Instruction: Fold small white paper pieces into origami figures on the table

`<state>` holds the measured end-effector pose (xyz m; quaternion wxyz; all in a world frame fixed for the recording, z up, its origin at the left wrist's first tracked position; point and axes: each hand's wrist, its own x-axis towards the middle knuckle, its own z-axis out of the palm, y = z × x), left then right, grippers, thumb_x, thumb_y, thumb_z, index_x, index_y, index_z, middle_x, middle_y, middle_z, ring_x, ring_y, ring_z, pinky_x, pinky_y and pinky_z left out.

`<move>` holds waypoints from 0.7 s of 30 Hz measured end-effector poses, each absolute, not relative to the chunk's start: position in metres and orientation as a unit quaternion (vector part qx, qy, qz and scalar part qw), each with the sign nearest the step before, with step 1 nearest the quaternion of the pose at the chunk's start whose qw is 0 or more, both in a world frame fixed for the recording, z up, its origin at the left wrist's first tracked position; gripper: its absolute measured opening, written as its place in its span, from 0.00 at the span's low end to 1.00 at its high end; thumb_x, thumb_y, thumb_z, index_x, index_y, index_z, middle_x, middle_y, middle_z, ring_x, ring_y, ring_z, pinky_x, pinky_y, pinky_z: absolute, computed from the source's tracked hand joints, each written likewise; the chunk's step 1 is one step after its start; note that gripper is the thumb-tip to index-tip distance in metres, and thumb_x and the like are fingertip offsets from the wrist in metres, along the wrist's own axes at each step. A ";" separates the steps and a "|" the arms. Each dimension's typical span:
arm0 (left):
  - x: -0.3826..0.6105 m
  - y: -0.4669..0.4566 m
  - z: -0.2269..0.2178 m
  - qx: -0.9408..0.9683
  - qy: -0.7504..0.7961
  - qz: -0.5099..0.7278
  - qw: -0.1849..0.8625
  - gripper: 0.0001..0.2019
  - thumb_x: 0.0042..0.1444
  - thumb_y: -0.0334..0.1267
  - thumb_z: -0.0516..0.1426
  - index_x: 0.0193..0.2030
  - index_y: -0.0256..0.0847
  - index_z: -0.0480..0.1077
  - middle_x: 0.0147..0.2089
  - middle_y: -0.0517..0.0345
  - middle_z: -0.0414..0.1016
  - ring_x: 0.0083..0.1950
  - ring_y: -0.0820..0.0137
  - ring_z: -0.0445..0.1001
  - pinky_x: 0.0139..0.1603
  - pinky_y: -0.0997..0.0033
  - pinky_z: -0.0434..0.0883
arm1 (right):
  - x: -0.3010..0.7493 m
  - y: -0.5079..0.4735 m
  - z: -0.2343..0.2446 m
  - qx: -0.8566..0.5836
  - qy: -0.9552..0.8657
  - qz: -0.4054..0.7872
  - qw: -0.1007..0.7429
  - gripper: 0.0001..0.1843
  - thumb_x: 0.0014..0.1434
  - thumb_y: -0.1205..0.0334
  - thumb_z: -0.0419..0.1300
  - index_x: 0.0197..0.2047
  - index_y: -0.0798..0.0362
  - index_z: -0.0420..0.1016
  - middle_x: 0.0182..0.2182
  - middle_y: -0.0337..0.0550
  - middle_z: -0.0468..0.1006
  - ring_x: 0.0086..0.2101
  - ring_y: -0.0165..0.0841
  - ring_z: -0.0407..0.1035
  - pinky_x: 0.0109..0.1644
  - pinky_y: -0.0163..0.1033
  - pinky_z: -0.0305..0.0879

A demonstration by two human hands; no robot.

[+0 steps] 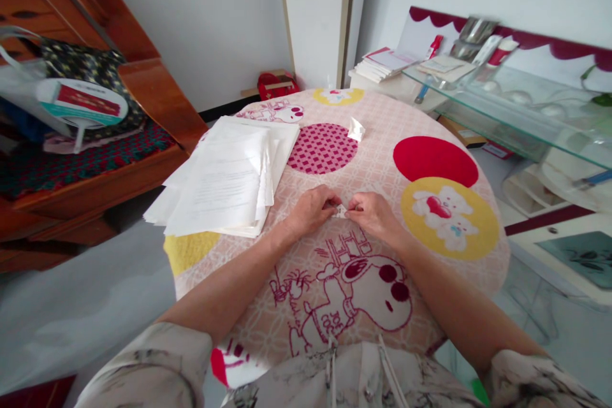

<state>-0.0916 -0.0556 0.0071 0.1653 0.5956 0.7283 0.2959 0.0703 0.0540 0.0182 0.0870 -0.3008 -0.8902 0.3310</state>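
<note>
Over the middle of the round table, my left hand (316,207) and my right hand (373,211) pinch a small piece of white paper (340,211) between them. Dark print shows on the bit between my fingertips; the rest of it is hidden by my fingers. A small folded white paper piece (356,130) stands farther back on the tablecloth (377,115). To the left of my hands lies a loose stack of white paper sheets (217,182), the top one with printed lines.
On the left is a wooden bench (157,95) with a hand fan (83,105) and a dark patterned bag (86,64). A glass shelf (516,118) with metal tins (473,35) stands at the right, beside a stack of booklets (377,67). A red bag (277,85) sits behind the table.
</note>
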 end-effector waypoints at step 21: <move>-0.098 -0.059 0.012 0.409 0.603 0.528 0.436 0.13 0.64 0.44 0.60 0.42 0.34 0.77 0.33 0.55 0.80 0.32 0.73 0.77 0.35 0.74 0.74 | 0.079 0.060 0.025 -0.273 -0.720 0.630 0.103 0.13 0.54 0.52 0.64 0.26 0.52 0.73 0.13 0.29 0.61 0.16 0.24 0.51 0.22 0.35 0.43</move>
